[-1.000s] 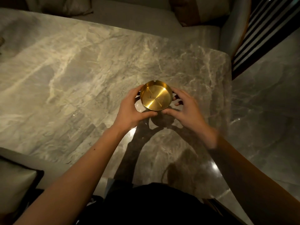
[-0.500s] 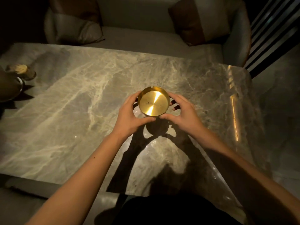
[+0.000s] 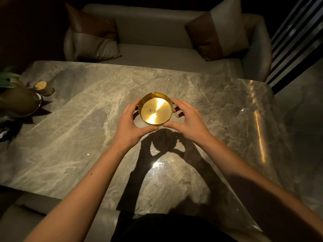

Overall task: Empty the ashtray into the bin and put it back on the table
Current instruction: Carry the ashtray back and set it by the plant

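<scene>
left hand point(image 3: 130, 125) and right hand point(image 3: 187, 121) cup the brass ashtray point(image 3: 156, 110) (nearly empty); lower it level onto the marble table point(image 3: 70, 119); release together.

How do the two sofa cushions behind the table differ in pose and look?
The left cushion slumps low against the sofa's left arm, brown part on top and pale part below. The right cushion stands more upright in the right corner, tilted on one edge, brown part at its left and pale part at its right. Both are two-tone brown and beige and sit on the same seat.
</scene>
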